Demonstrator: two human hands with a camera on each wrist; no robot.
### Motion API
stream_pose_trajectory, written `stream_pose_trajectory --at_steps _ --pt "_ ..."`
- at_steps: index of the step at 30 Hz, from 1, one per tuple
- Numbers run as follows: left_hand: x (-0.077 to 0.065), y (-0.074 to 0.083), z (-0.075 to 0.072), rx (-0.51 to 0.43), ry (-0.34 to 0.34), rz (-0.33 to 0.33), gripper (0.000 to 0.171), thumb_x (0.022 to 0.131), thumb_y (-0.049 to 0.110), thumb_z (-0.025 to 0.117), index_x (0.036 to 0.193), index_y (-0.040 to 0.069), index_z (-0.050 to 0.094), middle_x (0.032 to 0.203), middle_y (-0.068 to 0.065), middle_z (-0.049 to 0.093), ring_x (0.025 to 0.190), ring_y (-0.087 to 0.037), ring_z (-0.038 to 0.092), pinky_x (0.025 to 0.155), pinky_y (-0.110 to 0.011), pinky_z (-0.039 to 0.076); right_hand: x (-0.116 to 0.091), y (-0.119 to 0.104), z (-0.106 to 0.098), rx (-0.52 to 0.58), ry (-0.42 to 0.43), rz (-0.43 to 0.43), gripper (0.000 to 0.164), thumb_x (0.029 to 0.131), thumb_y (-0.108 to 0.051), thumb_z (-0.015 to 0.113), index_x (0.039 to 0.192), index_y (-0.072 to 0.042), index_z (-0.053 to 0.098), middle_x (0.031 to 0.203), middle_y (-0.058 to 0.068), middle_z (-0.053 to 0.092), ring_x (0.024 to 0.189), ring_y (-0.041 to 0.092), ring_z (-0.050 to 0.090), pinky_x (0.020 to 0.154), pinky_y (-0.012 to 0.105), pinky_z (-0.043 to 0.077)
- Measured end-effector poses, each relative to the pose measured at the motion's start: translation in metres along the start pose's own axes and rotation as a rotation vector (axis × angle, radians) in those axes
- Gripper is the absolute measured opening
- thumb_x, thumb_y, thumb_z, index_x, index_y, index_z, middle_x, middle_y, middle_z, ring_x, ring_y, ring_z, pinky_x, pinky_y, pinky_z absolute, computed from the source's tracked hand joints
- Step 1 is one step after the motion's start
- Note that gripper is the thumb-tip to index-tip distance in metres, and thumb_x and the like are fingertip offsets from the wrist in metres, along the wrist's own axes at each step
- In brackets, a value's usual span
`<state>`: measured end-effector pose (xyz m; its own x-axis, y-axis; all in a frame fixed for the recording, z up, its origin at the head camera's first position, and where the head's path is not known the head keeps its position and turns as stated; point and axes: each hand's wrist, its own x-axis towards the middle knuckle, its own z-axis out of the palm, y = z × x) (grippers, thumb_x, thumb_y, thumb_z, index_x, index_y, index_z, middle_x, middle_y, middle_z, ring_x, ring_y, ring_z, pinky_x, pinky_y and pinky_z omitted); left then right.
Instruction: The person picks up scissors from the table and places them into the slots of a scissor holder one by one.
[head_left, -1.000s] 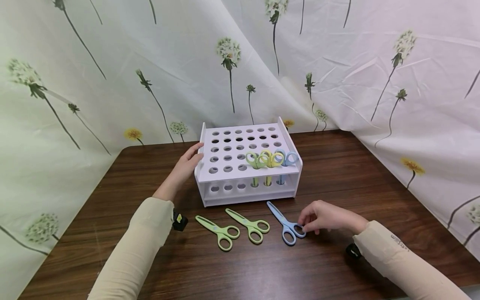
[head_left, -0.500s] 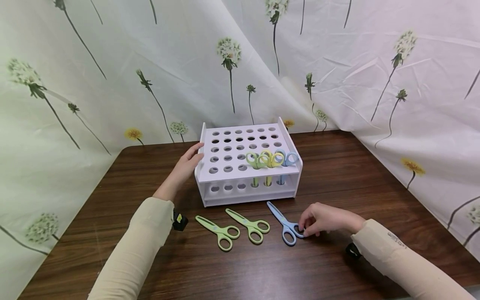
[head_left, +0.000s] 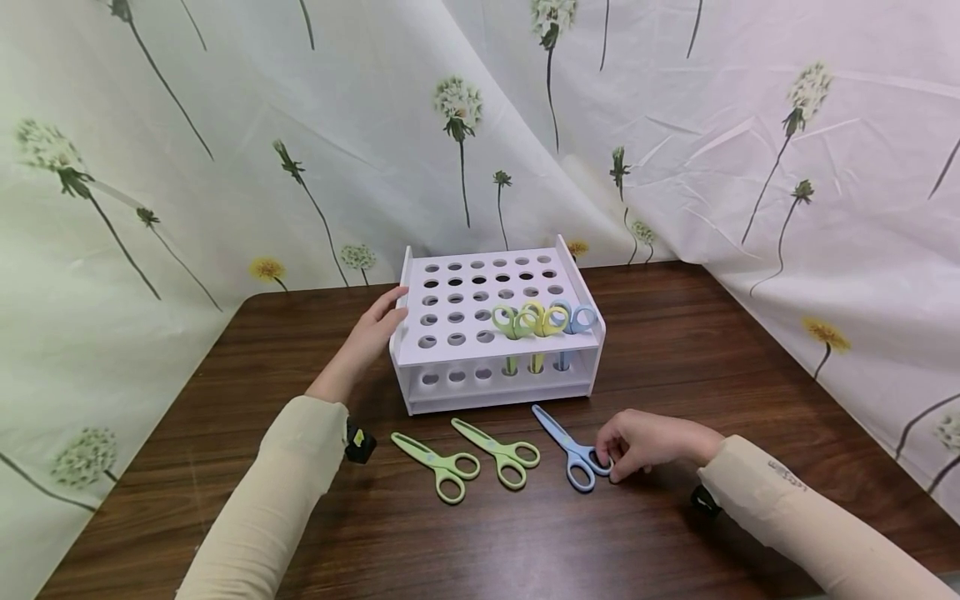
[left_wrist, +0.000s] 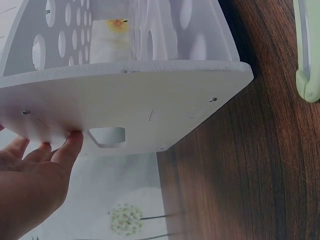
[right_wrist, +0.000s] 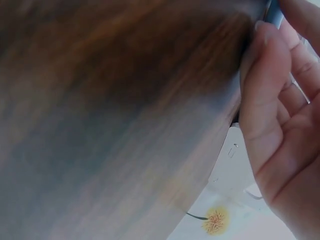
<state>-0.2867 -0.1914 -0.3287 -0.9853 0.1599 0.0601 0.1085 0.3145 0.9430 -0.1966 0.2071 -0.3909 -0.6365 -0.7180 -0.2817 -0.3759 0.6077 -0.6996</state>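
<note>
- The left hand reaches forward, its extended fingertips touching the outer left side of a white rack; it grips nothing.
- The right hand is bent low over the worktop, coming in from the right, with thumb and curled fingers pinching the right handle loop of the blue scissors.
- Six pairs of scissors show: three lying flat on the worktop, three standing in the rack.
- Those lying flat are the blue pair and two green ones, the left green scissors and the middle green scissors.
- Standing blades down in the rack's near row, at its right end, are one green pair, one yellow pair and one blue pair.
- The held blue scissors lie just left of the right hand, on the near side of the rack, tips pointing far left. They are well apart from the left hand, to its right and nearer.
- Both green pairs lie between the hands, left of the blue.
</note>
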Motion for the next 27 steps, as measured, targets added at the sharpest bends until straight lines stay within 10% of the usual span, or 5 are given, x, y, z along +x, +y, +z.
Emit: stream_pose_trajectory --at_steps 27 --pt "-0.0011 0.0011 -0.0001 0.003 -0.005 -0.013 0.049 0.099 0.022 0.039 0.145 0.013 0.027 0.146 -0.018 0.023 0.121 -0.033 0.032 0.1 -0.048 0.025 -0.002 -0.0004 -0.0068 -0.06 0.011 -0.136 0.011 0.081 -0.013 0.069 0.077 -0.019 0.06 0.067 -0.011 0.052 0.058 0.003 0.048 0.047 0.021 0.04"
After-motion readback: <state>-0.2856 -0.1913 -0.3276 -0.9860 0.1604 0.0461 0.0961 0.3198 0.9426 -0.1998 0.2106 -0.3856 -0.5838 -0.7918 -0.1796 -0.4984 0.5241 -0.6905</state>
